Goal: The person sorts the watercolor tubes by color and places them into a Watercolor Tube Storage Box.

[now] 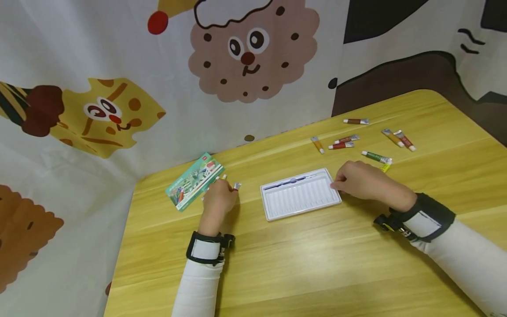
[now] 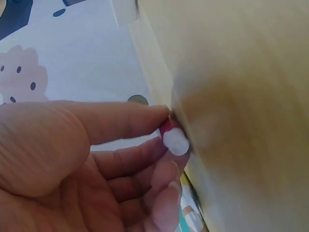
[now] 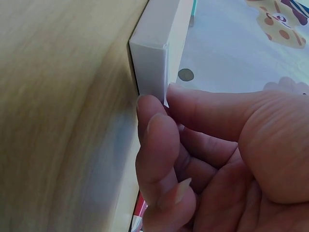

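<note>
My left hand (image 1: 218,198) pinches a small red paint tube (image 1: 236,186) between thumb and fingers, low over the table. Its white cap (image 2: 176,141) faces the left wrist camera. Beside that hand lies a green illustrated paint box (image 1: 195,180), with a few more tubes partly hidden by the hand. My right hand (image 1: 362,180) holds the right end of a white slotted tray (image 1: 301,198), thumb on the rim and fingertips against the end wall (image 3: 149,63). A blue paintbrush (image 1: 293,181) lies in the tray's long upper groove.
Several paint tubes lie scattered at the back right, among them a brown one (image 1: 355,121), a green one (image 1: 376,157) and an orange one (image 1: 317,144). A cartoon-printed curtain (image 1: 253,114) hangs behind the wooden table (image 1: 285,264).
</note>
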A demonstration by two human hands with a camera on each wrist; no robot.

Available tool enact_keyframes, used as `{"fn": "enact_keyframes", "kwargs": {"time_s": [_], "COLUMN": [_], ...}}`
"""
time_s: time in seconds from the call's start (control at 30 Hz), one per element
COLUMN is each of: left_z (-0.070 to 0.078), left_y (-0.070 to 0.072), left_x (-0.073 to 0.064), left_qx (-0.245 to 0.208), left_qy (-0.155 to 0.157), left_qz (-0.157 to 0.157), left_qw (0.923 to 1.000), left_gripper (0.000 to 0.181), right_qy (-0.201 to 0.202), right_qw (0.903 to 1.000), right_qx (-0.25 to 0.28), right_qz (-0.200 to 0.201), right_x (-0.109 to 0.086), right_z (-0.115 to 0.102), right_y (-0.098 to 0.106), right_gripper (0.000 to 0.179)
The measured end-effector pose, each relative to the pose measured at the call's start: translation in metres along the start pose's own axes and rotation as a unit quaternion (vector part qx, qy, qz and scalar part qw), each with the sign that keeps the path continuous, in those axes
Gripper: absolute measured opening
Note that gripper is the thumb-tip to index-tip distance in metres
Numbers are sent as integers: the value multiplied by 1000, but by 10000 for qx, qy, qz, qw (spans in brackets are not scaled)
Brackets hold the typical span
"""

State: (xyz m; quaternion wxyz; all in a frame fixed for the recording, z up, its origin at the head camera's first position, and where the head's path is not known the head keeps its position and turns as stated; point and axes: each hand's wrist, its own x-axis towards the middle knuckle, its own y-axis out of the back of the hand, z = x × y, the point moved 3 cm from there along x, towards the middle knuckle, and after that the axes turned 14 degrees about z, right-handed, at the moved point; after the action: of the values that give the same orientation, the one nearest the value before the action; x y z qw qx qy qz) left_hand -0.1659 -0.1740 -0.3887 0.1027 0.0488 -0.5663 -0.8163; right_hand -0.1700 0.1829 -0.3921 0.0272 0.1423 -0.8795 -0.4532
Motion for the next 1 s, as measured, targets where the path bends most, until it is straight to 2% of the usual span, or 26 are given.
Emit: {"fn": "enact_keyframes", "kwargs": {"time_s": [0.17,0.37,0.5,0.67,0.8,1.0], "left_z": [2,13,26,40,47,52], "left_y": [2,6,12,16,16,12], "left_x": [-1,-6,-12,-22,-28,-35], "left_qx": [-384,-430,-927,-1649,-1757,-1775], "left_qy": [-27,5,14,159,169,33], "left_qz": [-102,-89,-135,-375,-454,-515], "left_qw": [9992,9990,9956,9855,9832,9828], "left_gripper": [33,28,21,17,17,27], "right_qy": [18,2,-3,-16,-4,31], "right_qw": [10000,10000,10000,10000,10000,10000], "right_qx": [22,8,6,-12,-9,8], "right_qz": [-14,4,12,9,-2,-2], "right_x": [0,-1,0,0,1,-1], "right_z": [-1,-1,0,0,0,-2], "right_y": [0,0,0,0,0,0], "right_gripper": [29,28,29,28,27,27]}}
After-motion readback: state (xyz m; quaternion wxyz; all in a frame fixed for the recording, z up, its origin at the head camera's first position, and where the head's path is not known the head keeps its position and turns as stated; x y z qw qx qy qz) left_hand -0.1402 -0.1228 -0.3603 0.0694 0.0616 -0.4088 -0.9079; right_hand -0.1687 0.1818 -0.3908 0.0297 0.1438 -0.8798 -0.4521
